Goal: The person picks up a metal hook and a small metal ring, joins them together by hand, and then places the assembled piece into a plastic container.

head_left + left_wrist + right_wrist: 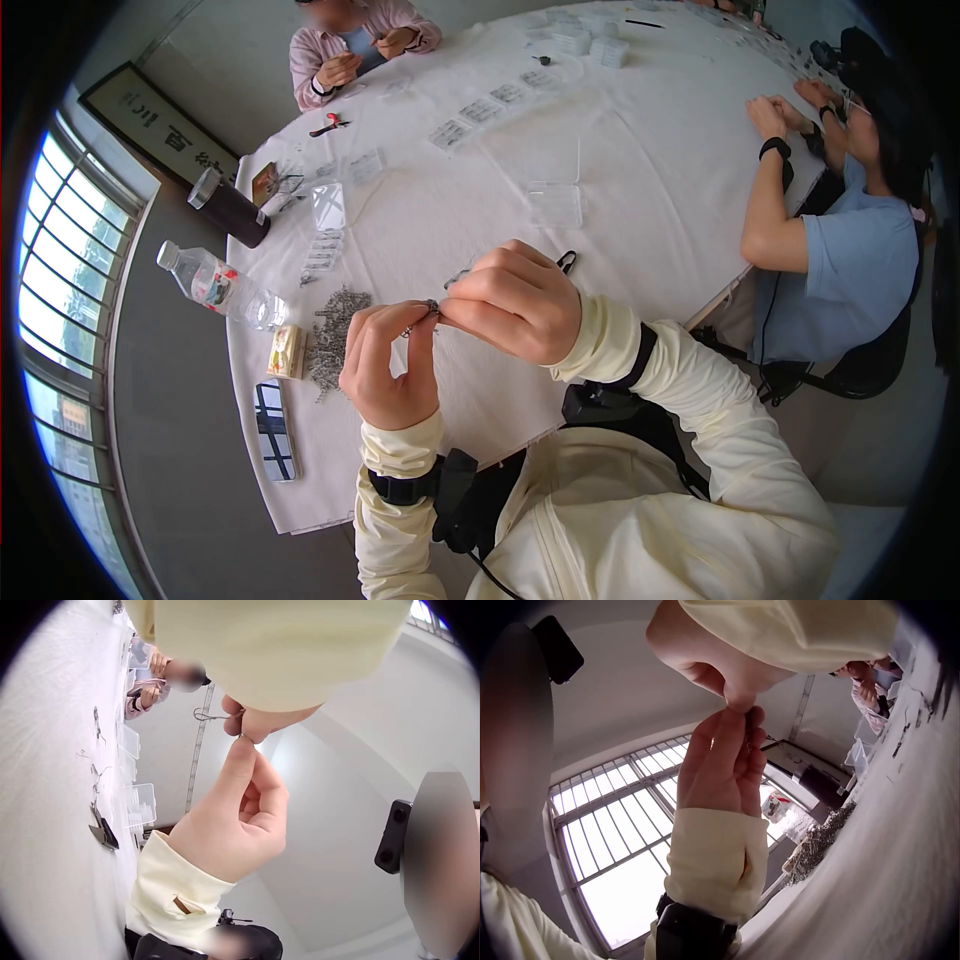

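In the head view, both hands meet at their fingertips above the near part of the table. My left hand (392, 368) pinches a small dark metal piece (432, 307) between thumb and finger. From the other side, my right hand (515, 305) pinches at the same spot, its other fingers curled. A thin wire loop (201, 715) sticks out from the fingers of my left hand (274, 724) in the left wrist view, where my right hand (232, 814) touches it fingertip to fingertip. The pinched part is mostly hidden by fingers.
Left of the hands lie a pile of small metal pieces (335, 340), a yellow packet (287, 352) and a phone (273, 430). A plastic bottle (225, 288) and dark flask (230, 208) stand beyond. Clear boxes (555, 205) lie farther off; two people (835, 235) sit around the table.
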Tool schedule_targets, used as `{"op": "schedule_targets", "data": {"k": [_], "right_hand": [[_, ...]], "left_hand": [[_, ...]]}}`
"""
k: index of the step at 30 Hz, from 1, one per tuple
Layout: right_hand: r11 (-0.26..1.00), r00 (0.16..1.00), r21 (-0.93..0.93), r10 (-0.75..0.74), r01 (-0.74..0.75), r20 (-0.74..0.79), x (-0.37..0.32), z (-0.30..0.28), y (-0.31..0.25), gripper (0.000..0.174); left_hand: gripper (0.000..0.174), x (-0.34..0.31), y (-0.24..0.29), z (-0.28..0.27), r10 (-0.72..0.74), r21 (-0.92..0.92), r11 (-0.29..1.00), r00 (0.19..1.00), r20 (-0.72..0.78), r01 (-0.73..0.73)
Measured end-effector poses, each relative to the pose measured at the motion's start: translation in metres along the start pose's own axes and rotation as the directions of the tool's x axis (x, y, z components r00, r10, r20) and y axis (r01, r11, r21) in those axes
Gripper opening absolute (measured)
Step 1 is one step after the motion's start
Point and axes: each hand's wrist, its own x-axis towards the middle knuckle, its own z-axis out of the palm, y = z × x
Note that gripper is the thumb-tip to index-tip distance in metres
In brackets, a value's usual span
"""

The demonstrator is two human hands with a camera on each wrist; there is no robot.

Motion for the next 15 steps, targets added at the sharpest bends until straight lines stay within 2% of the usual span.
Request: {"op": "schedule_targets", "data": {"k": [6, 8, 15], "right_hand": [[1.0, 1.0, 0.008, -0.015, 0.014, 0.012, 0.0013, -0.0036, 0.0005, 0.015], [1.0, 0.997, 0.028, -0.013, 0.011, 0.07, 0.0004, -0.0069, 0.0006, 0.02], [0.999, 0.997, 0.016, -0.05, 0.049, 0.063, 0.0023, -0.0073, -0.0001, 0.021]], "left_hand": [[0.013, 0.002, 0.0009, -0.0004, 0.055, 0.041, 0.998, 0.998, 0.017, -0.056], [0.013, 0.0022, 0.0007, -0.0004, 0.079, 0.052, 0.995, 0.997, 0.02, -0.08], [0.013, 0.0036, 0.0001, -0.0019, 0.148, 0.117, 0.981, 0.988, 0.035, -0.151]]}}
